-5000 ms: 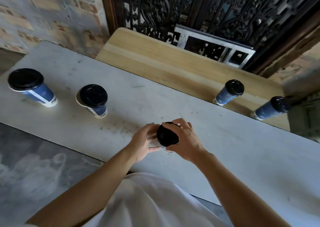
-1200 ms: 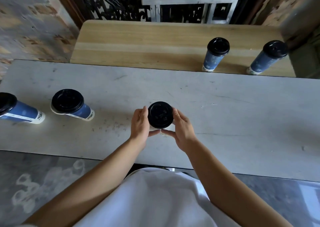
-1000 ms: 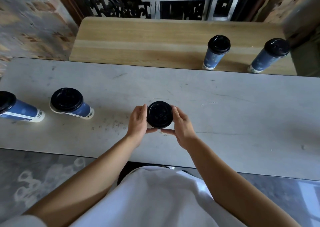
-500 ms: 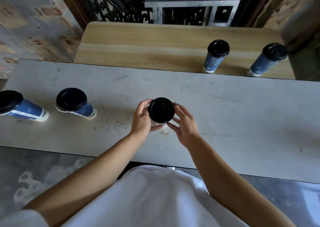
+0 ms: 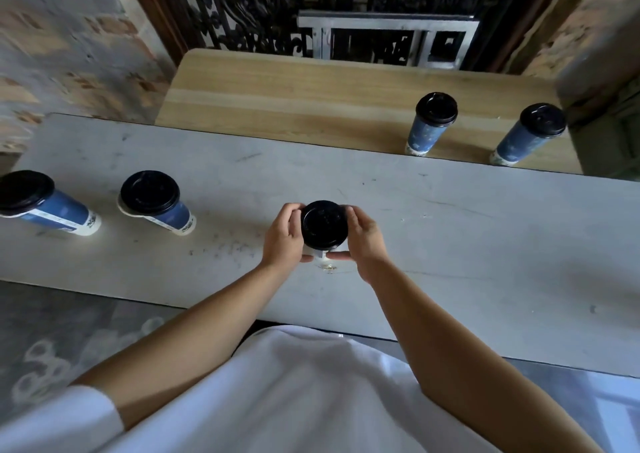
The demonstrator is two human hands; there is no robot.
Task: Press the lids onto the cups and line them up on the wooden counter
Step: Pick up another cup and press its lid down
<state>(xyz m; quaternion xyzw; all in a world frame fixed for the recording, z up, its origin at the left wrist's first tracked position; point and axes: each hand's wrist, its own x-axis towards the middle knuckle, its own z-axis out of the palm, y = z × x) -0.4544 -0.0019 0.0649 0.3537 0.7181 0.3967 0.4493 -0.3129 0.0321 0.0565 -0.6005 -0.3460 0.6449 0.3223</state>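
A paper cup with a black lid is held just over the grey table, right in front of me. My left hand grips its left side and my right hand grips its right side, fingers curled round the rim. Only the lid and a bit of white base show. Two blue lidded cups stand on the grey table at the left. Two more lidded blue cups stand on the wooden counter at the back right.
The wooden counter lies beyond and below the grey table's far edge, with bare wood left of its cups. A dark ornate metal grille and a silver frame stand behind it. Brick wall rises at the left.
Both hands have closed further round the cup's rim and raised the cup slightly off the table. The other cups have not moved.
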